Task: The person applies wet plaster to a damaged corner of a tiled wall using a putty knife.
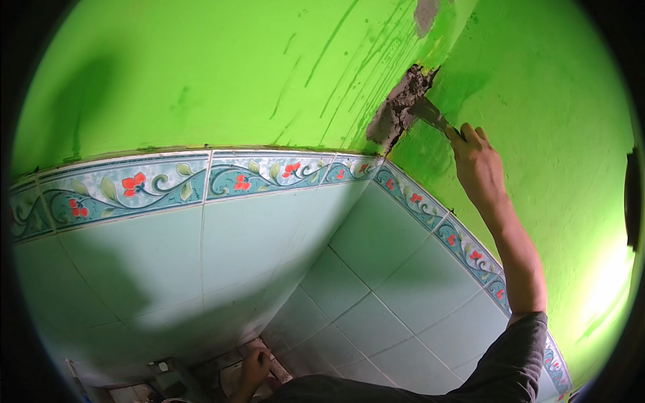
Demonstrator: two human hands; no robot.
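Observation:
My right hand (pixel 478 165) reaches up to the corner of the two walls, its fingers wrapped round the handle of a putty knife (pixel 431 113). The blade touches a rough patch of grey-brown mortar (pixel 398 107), where the green paint is broken away along the corner. Cracked, dark edges show at the patch's top and right side. Low in the view, my left hand (pixel 254 367) is closed near my body. Whatever it may hold is hidden; a pale rounded shape lies beside it, too dim to name.
Green painted wall (pixel 201 80) with dark drip streaks rises above a floral tile border (pixel 242 181). Pale green tiles (pixel 262 235) cover both walls below. Another bare grey patch (pixel 425 17) is higher up the corner. Dim objects (pixel 171 383) stand at the lower left.

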